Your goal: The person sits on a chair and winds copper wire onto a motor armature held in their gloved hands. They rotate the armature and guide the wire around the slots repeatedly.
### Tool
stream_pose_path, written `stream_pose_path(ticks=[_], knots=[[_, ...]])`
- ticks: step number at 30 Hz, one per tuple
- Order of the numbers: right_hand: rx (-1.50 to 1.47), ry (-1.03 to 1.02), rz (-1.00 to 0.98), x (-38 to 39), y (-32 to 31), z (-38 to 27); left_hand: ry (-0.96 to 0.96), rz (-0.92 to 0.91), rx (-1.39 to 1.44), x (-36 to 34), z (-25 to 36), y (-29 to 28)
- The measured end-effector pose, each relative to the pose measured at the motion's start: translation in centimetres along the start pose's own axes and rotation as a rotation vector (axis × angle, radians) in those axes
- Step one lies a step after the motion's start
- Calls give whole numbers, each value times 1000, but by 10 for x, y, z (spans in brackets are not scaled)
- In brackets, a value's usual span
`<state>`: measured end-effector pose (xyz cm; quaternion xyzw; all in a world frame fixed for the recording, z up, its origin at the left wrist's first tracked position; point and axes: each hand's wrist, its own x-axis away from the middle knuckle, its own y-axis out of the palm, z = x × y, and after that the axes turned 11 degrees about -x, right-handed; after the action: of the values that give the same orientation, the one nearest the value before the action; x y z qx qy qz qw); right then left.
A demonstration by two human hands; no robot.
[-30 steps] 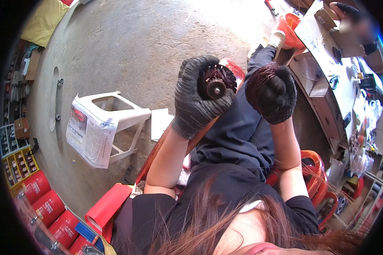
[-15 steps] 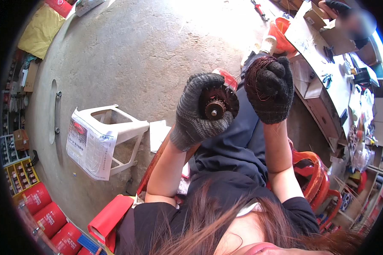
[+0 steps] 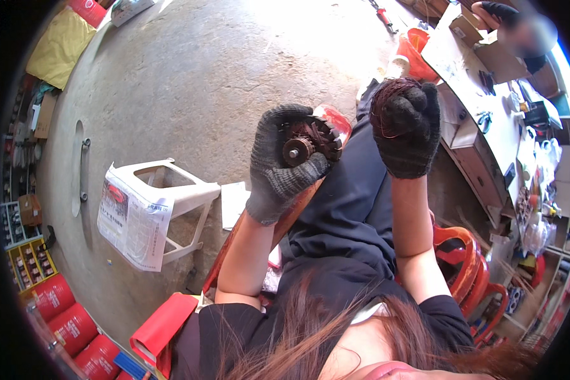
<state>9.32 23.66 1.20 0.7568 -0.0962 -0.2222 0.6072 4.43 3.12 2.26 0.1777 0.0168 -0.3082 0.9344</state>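
My left hand (image 3: 275, 174), in a dark grey knit glove, is wrapped round a motor armature (image 3: 311, 138). The armature's round commutator and bright shaft end point toward me, and copper-brown windings show between the slots behind it. To the right and a little higher, my right hand (image 3: 415, 136), gloved alike, is closed on a tangled bundle of thin dark red-brown copper wire (image 3: 388, 104). The bundle bulges out on the left side of the fist, with loose strands hanging over the fingers. The two hands are apart, above my legs.
A white plastic stool (image 3: 193, 193) draped with newspaper (image 3: 132, 221) stands on the concrete floor at left. On the right runs a cluttered workbench (image 3: 468, 76), with another person at its far end. An orange-red bucket (image 3: 418, 54) sits beyond my feet. Red drums (image 3: 73, 326) line the lower left.
My left hand has shifted left and turned the armature, so its slotted side and windings show more. My right hand has moved slightly right, still gripping the wire.
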Motion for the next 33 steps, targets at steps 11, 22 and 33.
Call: stream_pose_path(ticks=[11,22,33], knots=[[-22,46,20,2,20,15,-68,-23,155,0,0,3],[836,-219,93,11,44,56,506,103,-782,-2,-14,2],[1565,225,-242,15,49,31,339,203,-449,3,-10,2]])
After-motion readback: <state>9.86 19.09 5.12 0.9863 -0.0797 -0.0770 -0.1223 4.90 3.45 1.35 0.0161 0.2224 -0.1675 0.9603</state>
